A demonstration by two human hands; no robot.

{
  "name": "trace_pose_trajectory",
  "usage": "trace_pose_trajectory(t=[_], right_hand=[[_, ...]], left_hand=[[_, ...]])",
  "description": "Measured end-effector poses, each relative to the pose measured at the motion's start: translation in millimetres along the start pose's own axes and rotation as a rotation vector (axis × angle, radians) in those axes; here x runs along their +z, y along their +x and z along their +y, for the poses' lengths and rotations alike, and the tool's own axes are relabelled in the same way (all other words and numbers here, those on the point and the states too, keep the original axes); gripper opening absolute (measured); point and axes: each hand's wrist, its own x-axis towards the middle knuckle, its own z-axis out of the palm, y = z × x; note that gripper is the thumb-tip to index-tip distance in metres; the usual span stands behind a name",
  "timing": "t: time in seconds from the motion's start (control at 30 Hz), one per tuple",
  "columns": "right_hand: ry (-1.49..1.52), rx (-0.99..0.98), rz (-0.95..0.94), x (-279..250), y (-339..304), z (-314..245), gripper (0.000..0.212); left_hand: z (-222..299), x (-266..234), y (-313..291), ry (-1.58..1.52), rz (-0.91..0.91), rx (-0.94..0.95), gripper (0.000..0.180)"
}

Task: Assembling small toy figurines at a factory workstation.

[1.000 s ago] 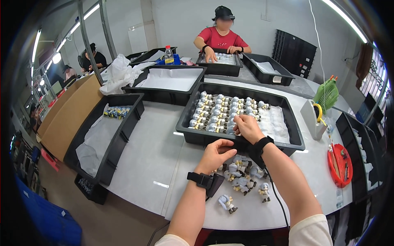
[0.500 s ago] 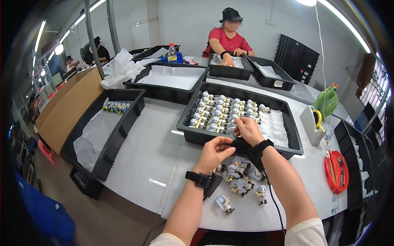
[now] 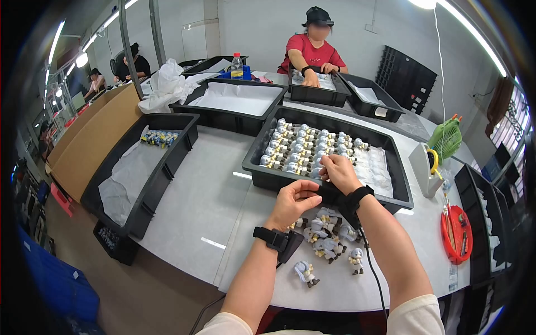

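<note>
My right hand [image 3: 339, 174] reaches over the near wall of a black tray [image 3: 397, 162], its fingertips closed on a small figurine [image 3: 316, 172] in the nearest row, mostly hidden by the hand. Rows of pale-haired figurines [image 3: 303, 146] lie on the tray's white lining. Just outside the near wall, my left hand [image 3: 291, 202] hovers with bent fingers and thumb slightly apart, nothing visible between them. Below the hands, a loose heap of figurines [image 3: 325, 237] lies on the white table. Two more are nearer me: one lying figurine [image 3: 306, 273] and another figurine [image 3: 356, 261].
A black tray [image 3: 146, 192] with blue-yellow pieces is at left; another lined tray [image 3: 234, 100] stands behind. Right are a tape dispenser [image 3: 425, 170], green basket [image 3: 445, 139] and red tool dish [image 3: 456, 234]. Across the table, a person [image 3: 315, 53] handles a tray. A cable [image 3: 373, 273] hangs from my right wrist.
The view has shifted slightly. My left thumb has drawn closer to its fingers. My right hand stays at nearly the same spot in the tray.
</note>
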Motion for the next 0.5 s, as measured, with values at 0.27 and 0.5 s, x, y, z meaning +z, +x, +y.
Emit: trace_pose_trajectory(t=[0.27,0.5], right_hand=[[-0.004,0.011,0.0,0.0,0.2,-1.1,0.035],[0.002,0.008,-0.001,0.6,-1.4,-3.3,0.035]], left_hand=[[0.8,-0.7,0.5,-0.026,-0.002,-0.003,0.027],[2.5,-2.0,-1.2,-0.017,0.0,-0.001,0.027]])
